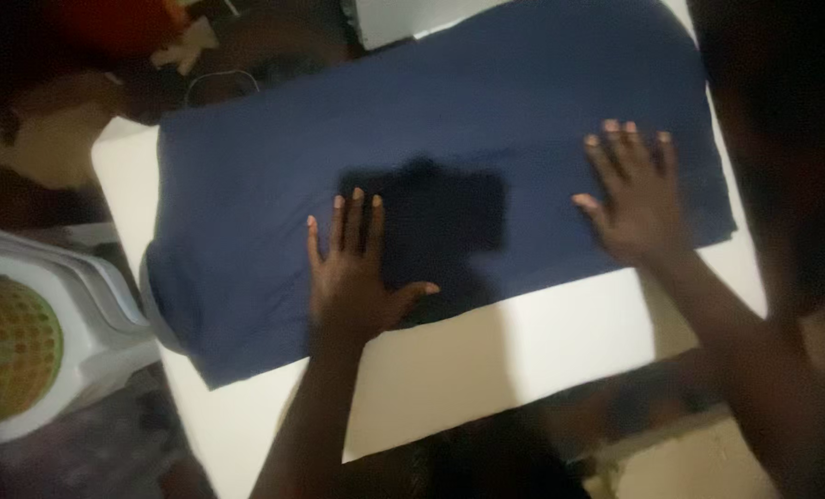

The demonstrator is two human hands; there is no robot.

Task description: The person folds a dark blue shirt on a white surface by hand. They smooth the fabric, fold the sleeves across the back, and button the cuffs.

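A blue cloth (449, 120) lay folded flat on a white desk (486, 356). It covered most of the top, and its left end hung a little over the edge. Both hands were pressed down on it. The left hand (352, 277) lay flat near the front edge, fingers (355, 222) spread and gripping nothing. The right hand (636, 199) lay flat near the right end, fingers open too, holding nothing. A dark shadow sat between the hands.

It looked like the smoothing step, with the cloth being pressed flat. The next move would need an even push outward so that no bumps stayed in.

A white plastic stool (80, 314) stood at the left, beside the desk.
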